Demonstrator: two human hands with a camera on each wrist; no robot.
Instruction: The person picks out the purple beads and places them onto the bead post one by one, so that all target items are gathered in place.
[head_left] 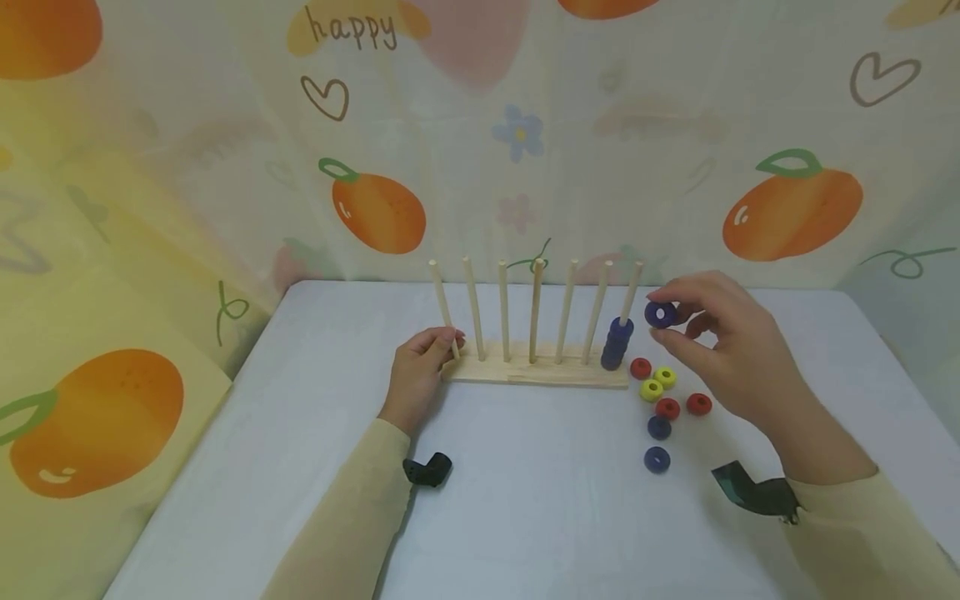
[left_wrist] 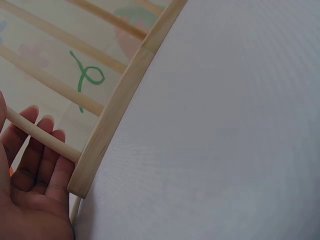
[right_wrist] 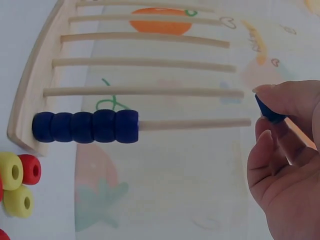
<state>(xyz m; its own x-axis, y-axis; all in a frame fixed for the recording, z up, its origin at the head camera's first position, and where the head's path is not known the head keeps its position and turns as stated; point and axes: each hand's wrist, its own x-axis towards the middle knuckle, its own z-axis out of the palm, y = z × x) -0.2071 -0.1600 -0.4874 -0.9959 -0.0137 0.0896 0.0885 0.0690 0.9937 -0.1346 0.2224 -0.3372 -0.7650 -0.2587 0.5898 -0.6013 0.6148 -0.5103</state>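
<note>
A wooden rack (head_left: 525, 377) with a row of upright pegs stands on the table. My left hand (head_left: 420, 367) holds its left end, with thumb and fingers about the leftmost peg (left_wrist: 47, 137). In the right wrist view, several dark blue beads (right_wrist: 85, 126) are stacked at the bottom of the rightmost peg (right_wrist: 195, 124), whose upper part is bare. Between thumb and fingertips, my right hand (head_left: 738, 350) pinches another blue bead (head_left: 651, 320), its hole facing the head camera. That bead is just right of the rightmost peg's upper part, apart from it.
Loose beads lie on the white tabletop (head_left: 525, 500) right of the rack, below my right hand: red beads (head_left: 699, 405), yellow beads (head_left: 651, 391) and blue beads (head_left: 657, 450). Behind the table hangs a cloth (head_left: 465, 167) printed with oranges.
</note>
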